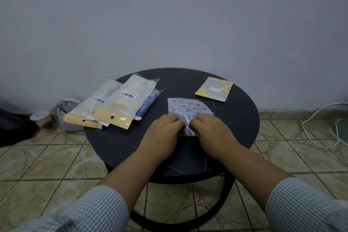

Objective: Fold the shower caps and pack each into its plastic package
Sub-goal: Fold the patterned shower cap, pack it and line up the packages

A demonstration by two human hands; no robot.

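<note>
A white shower cap [188,108] printed with dark music notes lies folded flat near the middle of the round black table [235,118]. My left hand [163,130] and my right hand [211,130] sit side by side on its near edge, fingers curled and pinching the fabric. An empty flat package [213,89] with yellow flowers lies at the far right of the table. At the left lie overlapping filled packages [124,100] with yellow header strips and barcodes; one shows something blue inside.
The table stands against a grey wall on a tiled floor. Left of it on the floor are a silvery bag [65,115] and a brown cup with a white lid [44,120]. A white cable [318,128] loops on the floor at the right.
</note>
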